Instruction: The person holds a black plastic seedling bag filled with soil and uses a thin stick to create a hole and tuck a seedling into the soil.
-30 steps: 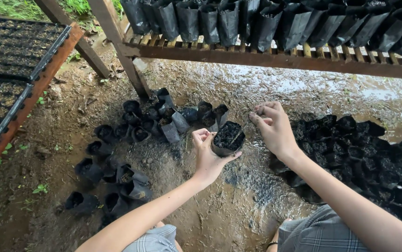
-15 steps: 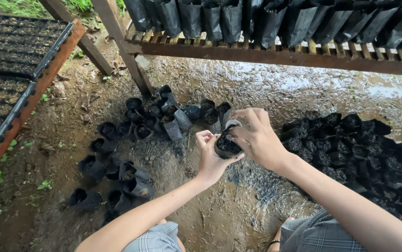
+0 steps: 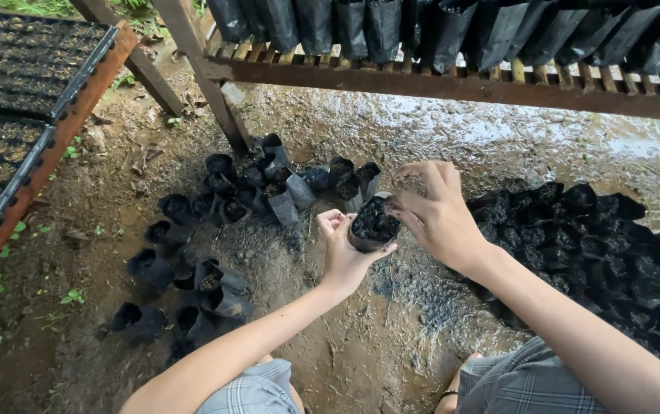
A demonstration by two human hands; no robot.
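Cupping a small black bag (image 3: 373, 223) of dark soil at the centre of the frame, the left hand (image 3: 343, 249) has its grip closed round it, while the right hand (image 3: 436, 215) pinches its rim (fingertips together). More bags (image 3: 215, 230) lie lower left on the muddy ground (image 3: 360, 337).

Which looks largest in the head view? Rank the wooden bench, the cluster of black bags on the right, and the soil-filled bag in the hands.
1. Wooden bench, spanning most of the frame.
2. Cluster of black bags on the right.
3. Soil-filled bag, smallest, though it sits nearer the camera, held by the left hand and right hand.
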